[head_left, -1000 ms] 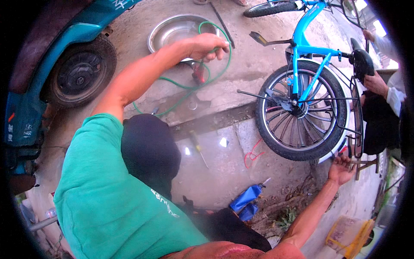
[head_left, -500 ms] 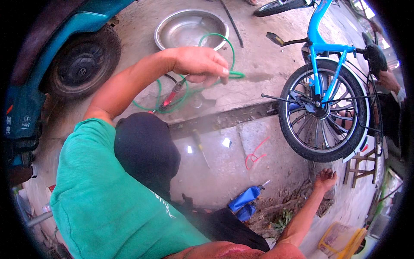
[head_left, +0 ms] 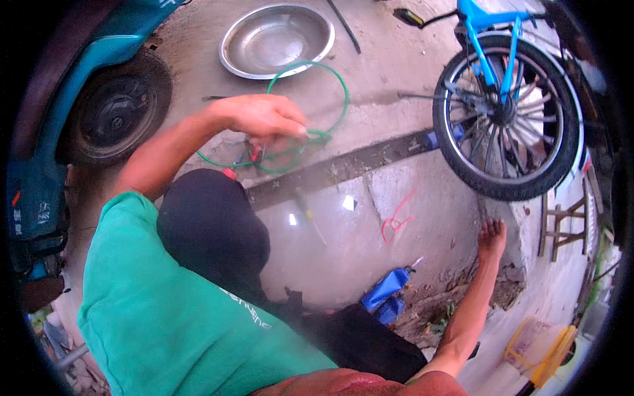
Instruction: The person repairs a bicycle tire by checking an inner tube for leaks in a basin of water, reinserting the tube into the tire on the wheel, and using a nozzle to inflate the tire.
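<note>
My left hand is closed in a pinch, with a green hose at its fingertips. Loops of that hose run from the fingers over the ground and across the rim of a metal basin. Beneath the hand lies a red-and-metal tool, partly covered and blurred. My right hand reaches out low on the right, its fingers loosely stretched with nothing seen in them. Above it, without contact, is the black-tyred wheel of a blue bicycle.
A vehicle's wheel stands at the left. A narrow channel crosses the concrete. Near it lie a thin screwdriver, a red cord and a blue pouch. On the right are a wooden stool and a yellowish bucket.
My left hand has drawn nearer to my body, and the green hose has come along. The bicycle has shifted farther away. My right hand's fingers have turned to point forward. The view has tilted.
</note>
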The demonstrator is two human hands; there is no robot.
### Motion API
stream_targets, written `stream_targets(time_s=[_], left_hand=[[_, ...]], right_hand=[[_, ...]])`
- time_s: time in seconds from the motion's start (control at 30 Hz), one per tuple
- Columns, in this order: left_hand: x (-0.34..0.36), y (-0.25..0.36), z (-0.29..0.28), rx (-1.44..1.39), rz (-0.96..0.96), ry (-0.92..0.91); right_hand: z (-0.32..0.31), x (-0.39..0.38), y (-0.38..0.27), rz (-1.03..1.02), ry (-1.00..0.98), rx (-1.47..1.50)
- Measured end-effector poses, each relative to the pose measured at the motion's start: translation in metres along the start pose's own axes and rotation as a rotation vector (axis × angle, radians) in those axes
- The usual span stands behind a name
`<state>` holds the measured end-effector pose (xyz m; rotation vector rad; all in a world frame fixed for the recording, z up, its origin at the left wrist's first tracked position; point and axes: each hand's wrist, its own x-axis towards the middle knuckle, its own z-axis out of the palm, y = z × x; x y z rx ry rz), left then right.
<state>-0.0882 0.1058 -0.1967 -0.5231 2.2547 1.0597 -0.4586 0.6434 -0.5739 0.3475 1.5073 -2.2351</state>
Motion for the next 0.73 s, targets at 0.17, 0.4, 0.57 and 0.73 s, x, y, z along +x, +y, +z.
stream_targets(time_s=[0.17,0.4,0.57,0.73], left_hand=[[-0.026,-0.040,0.029,-0.093,-0.108,0.021],[-0.100,-0.140,0.035,-0.134,-0.478,0.250],[-0.128,-0.232,0.052,-0.087,-0.607,0.302],[-0.145,-0.287,0.058,-0.291,-0.756,0.335]], right_hand=[[-0.010,-0.009,-0.023,0.177,-0.022,-0.264],[0.005,-0.022,0.005,0.162,-0.024,-0.600],[-0.018,0.001,0.027,-0.006,-0.156,-1.060],[-0.013,-0.007,0.040,-0.036,-0.209,-1.148]])
